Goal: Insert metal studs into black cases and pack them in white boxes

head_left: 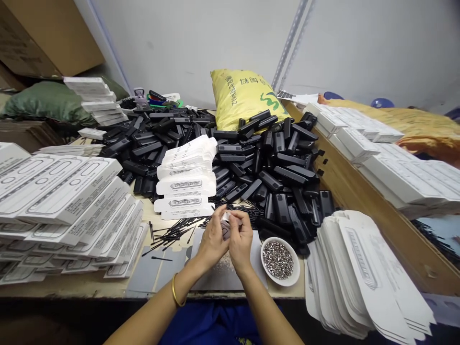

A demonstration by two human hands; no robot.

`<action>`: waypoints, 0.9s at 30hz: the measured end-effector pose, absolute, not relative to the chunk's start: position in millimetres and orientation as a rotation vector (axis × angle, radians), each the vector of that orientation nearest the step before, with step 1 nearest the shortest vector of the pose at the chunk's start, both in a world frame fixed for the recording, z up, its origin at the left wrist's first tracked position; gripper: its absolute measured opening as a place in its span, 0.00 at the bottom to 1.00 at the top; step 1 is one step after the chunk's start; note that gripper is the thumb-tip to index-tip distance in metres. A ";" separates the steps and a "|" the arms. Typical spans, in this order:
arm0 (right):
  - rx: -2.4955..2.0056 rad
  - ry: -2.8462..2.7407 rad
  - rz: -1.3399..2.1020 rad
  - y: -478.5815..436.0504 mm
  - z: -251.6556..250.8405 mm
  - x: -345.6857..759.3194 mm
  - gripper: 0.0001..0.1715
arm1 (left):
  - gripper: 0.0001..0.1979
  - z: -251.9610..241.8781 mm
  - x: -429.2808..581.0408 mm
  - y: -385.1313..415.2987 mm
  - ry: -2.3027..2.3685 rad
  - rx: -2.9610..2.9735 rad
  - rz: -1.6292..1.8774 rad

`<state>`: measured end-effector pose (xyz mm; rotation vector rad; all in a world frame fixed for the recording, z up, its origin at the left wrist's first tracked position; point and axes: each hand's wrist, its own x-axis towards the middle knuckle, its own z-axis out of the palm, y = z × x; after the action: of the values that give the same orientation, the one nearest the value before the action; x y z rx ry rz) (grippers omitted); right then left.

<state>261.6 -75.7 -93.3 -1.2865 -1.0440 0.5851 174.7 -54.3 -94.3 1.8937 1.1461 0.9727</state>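
Observation:
My left hand (214, 237) and my right hand (240, 239) come together at the middle of the table's near side. Between them is a small white printed carton (226, 231), seen end-on, with fingers of both hands closed round its end. My hands hide most of it. Just beyond lies an overlapping row of white printed cartons (187, 184). Thin black sticks (172, 235) with widened ends are scattered to the left of my hands. To the right stands a white bowl (264, 273) full of small shiny metal pieces (278, 259).
A large heap of black ribbed plastic cases (244, 158) covers the table's back. Stacked white boxes (72, 206) stand on the left. Flat cartons (359, 268) lean at the right beside a wooden board (345, 191). A yellow sack (244, 98) rests against the wall.

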 end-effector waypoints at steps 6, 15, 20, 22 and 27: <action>-1.196 -1.238 0.412 -76.7 -101.9 265.7 0.15 | 0.32 -95.3 173.2 -48.5 1.127 1.856 0.981; -1.170 -1.445 0.318 -75.6 -105.2 271.8 0.15 | 0.29 -100.3 166.7 -46.7 1.115 1.906 0.988; -1.149 -1.493 0.495 -82.2 -106.5 276.4 0.22 | 0.30 -97.6 149.3 -54.3 1.257 2.077 0.890; -1.176 -1.359 0.595 -83.2 -102.1 289.1 0.24 | 0.30 -65.0 136.7 -57.9 1.428 2.149 0.783; -1.333 -1.137 0.662 -87.2 -94.2 337.3 0.21 | 0.38 73.8 63.7 -37.4 2.147 2.277 0.641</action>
<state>337.3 -87.2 -94.2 -1.3328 -1.1368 0.6625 63.7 -37.4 73.8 2.2767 2.1471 0.6412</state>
